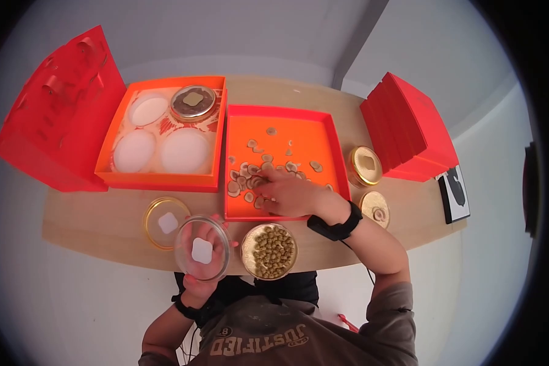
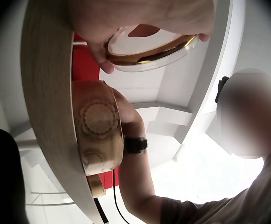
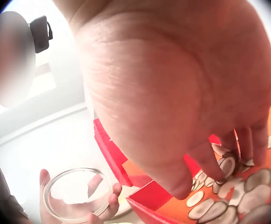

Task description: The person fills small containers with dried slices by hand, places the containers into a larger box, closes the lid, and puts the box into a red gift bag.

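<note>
- Head view: grey walls around; pale wooden table [image 1: 73,213] under everything.
- Red bag [image 1: 61,122] far left; red boxes [image 1: 409,134] right.
- Orange-red box [image 1: 165,180] beside the bag, jar [image 1: 193,102] in its back corner.
- Red tray [image 1: 308,131], orange inside, right of that box; slices [image 1: 250,177] scattered in it, mostly near side.
- Right hand [image 1: 287,192] over the tray, thumb and fingers apart, fingertips among the slices. Can't tell if one's pinched.
- Left hand [image 1: 200,285] grips the clear round lid [image 1: 202,250] by its edge, left of the filled jar [image 1: 244,250].
- Gold-rimmed lid [image 1: 166,223] behind it, flat on the table.
</note>
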`<state>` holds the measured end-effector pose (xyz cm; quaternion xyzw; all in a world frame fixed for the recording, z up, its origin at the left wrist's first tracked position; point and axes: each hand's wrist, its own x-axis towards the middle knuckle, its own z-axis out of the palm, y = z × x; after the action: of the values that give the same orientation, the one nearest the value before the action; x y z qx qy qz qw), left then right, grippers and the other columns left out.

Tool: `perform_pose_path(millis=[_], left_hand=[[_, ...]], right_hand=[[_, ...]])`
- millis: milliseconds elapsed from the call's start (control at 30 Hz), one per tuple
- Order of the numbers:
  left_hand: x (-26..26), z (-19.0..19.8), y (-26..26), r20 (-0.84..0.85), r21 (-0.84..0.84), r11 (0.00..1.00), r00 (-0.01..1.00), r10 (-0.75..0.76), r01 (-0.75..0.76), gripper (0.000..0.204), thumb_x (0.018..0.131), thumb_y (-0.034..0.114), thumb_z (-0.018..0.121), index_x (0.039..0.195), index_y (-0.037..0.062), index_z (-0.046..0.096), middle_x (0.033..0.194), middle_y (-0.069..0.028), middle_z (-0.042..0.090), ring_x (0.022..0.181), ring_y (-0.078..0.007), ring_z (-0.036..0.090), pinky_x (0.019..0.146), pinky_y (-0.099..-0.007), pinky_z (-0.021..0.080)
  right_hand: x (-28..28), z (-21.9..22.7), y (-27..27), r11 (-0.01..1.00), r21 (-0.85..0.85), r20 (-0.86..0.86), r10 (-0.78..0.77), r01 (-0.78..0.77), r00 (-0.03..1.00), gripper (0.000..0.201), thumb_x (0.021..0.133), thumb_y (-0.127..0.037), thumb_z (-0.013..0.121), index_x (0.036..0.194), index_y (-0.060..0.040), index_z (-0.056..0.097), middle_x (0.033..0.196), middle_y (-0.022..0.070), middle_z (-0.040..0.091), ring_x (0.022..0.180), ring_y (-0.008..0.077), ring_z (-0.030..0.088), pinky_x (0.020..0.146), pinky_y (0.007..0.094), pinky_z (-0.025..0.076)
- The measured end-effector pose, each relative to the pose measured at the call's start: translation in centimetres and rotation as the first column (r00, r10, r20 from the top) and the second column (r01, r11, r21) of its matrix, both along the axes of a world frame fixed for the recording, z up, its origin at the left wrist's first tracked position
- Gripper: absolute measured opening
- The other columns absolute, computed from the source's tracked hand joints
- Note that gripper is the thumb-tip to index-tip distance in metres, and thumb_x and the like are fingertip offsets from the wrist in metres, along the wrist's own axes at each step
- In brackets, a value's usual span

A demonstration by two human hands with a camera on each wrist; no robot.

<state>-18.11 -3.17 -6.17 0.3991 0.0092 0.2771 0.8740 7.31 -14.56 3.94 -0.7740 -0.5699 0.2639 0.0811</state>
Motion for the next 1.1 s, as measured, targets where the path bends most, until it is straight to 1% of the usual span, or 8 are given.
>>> perform_pose_path(millis=[67,133,300,533,600,867,933,1100], left_hand=[[-0.1,0.0,0.0,0.000,-0.012,1.000,1.000,0.003,-0.003,0.124,0.075,0.079,0.069,0.164,0.0239,0.003,0.164,-0.0272,0.018,0.147,-0.0433,0.030,0.108,-0.0609,0.042],[-0.1,0.0,-0.1,0.001,-0.026,1.000,1.000,0.000,0.000,0.124,0.075,0.078,0.070,0.164,0.0239,0.003,0.164,-0.0273,0.017,0.147,-0.0433,0.030,0.108,-0.0609,0.042],[0.0,0.5,0.0,-0.002,-0.029,0.999,1.000,-0.013,0.013,0.123,0.076,0.076,0.071,0.164,0.0232,0.005,0.164,-0.0273,0.017,0.148,-0.0426,0.030,0.109,-0.0596,0.042],[0.1,0.3,-0.1,0.001,-0.062,0.998,1.000,-0.014,0.014,0.124,0.074,0.076,0.073,0.164,0.0227,0.006,0.164,-0.0269,0.018,0.149,-0.0424,0.030,0.109,-0.0598,0.043],[0.1,0.3,-0.1,-0.045,0.061,0.998,0.999,0.019,-0.016,0.118,0.077,0.085,0.057,0.164,0.0227,0.008,0.163,-0.0258,0.023,0.145,-0.0413,0.035,0.106,-0.0565,0.045],[0.0,0.3,-0.1,-0.010,-0.073,0.997,1.000,-0.009,0.009,0.123,0.074,0.076,0.073,0.164,0.0223,0.009,0.164,-0.0269,0.020,0.148,-0.0418,0.031,0.108,-0.0603,0.043],[0.0,0.3,-0.1,-0.015,-0.080,0.997,1.000,-0.001,0.000,0.122,0.074,0.076,0.073,0.164,0.0220,0.009,0.163,-0.0270,0.020,0.148,-0.0419,0.031,0.108,-0.0603,0.044],[0.1,0.8,-0.2,-0.023,-0.054,0.999,1.000,0.007,-0.008,0.122,0.074,0.077,0.072,0.163,0.0216,0.010,0.162,-0.0270,0.022,0.147,-0.0419,0.033,0.107,-0.0599,0.044]], right_hand=[[1.0,0.4,-0.2,0.989,-0.133,0.003,-0.071,0.071,0.997,0.040,0.099,-0.030,0.061,0.132,-0.0091,0.064,0.148,0.0192,0.048,0.136,0.0372,0.047,0.111,0.0438,0.042],[2.5,-0.5,-1.4,0.981,0.086,-0.062,-0.167,0.172,0.984,0.038,0.101,-0.029,0.060,0.131,-0.0058,0.065,0.139,0.0186,0.055,0.127,0.0329,0.055,0.104,0.0423,0.047],[3.8,4.5,-2.2,0.953,0.037,-0.237,-0.285,0.302,0.929,0.035,0.102,-0.025,0.061,0.127,-0.0004,0.067,0.123,0.0144,0.065,0.106,0.0222,0.065,0.089,0.0347,0.053],[6.4,3.3,-4.2,0.911,0.079,-0.316,-0.363,0.406,0.877,0.021,0.100,-0.010,0.062,0.118,0.0001,0.067,0.094,0.0059,0.072,0.084,0.0145,0.068,0.078,0.0305,0.054],[6.8,2.8,-4.6,0.913,0.117,-0.281,-0.346,0.390,0.895,0.021,0.100,-0.010,0.061,0.119,-0.0002,0.067,0.095,0.0057,0.071,0.083,0.0139,0.068,0.078,0.0308,0.054],[7.1,2.5,-5.7,0.902,0.091,-0.068,-0.417,0.421,0.907,0.030,0.098,-0.014,0.064,0.126,-0.0053,0.064,0.099,0.0073,0.070,0.091,0.0219,0.069,0.086,0.0363,0.054],[6.7,2.6,-6.1,0.950,0.039,0.092,-0.313,0.311,0.945,0.039,0.092,-0.015,0.070,0.131,-0.0100,0.063,0.116,0.0106,0.066,0.106,0.0262,0.066,0.092,0.0387,0.053],[3.1,3.0,-5.6,0.951,-0.148,0.019,-0.270,0.270,0.963,0.054,0.084,-0.014,0.076,0.136,-0.0152,0.060,0.131,0.0142,0.055,0.113,0.0313,0.062,0.097,0.0398,0.052]])
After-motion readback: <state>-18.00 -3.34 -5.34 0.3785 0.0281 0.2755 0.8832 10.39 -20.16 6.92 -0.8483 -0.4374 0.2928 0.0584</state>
